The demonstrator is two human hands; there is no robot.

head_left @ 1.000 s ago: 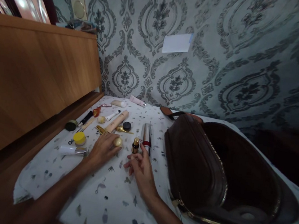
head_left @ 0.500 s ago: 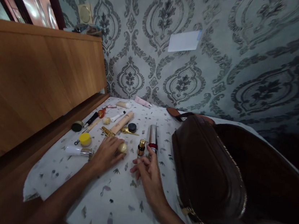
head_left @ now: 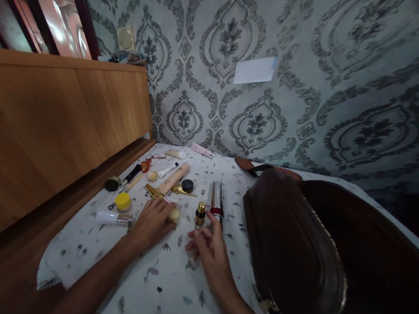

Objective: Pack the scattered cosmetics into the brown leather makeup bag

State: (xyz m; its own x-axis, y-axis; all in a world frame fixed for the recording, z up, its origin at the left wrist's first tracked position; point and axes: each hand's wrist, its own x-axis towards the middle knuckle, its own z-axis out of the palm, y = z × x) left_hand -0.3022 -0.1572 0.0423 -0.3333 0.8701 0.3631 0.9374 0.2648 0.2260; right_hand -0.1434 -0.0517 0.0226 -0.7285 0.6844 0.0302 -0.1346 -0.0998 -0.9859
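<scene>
Beside the gold-capped bottle (head_left: 200, 216), my right hand (head_left: 210, 249) is loosely open. My left hand (head_left: 152, 221) grips a partly hidden cream-coloured jar (head_left: 174, 216).

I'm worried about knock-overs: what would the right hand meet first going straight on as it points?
Most likely the small gold-capped bottle, just ahead of the right hand, though depth is unclear in this view.

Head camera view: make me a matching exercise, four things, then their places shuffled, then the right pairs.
1. Small cream-coloured round container
2. Dark bottle with gold cap
3. Yellow round jar
4. Large brown bag

A. Unzipped, far right
B. Left of the left hand
C. Upright beside the right hand
D. At the left hand's fingers

Pairs: 1-D, 2-C, 3-B, 4-A
</scene>
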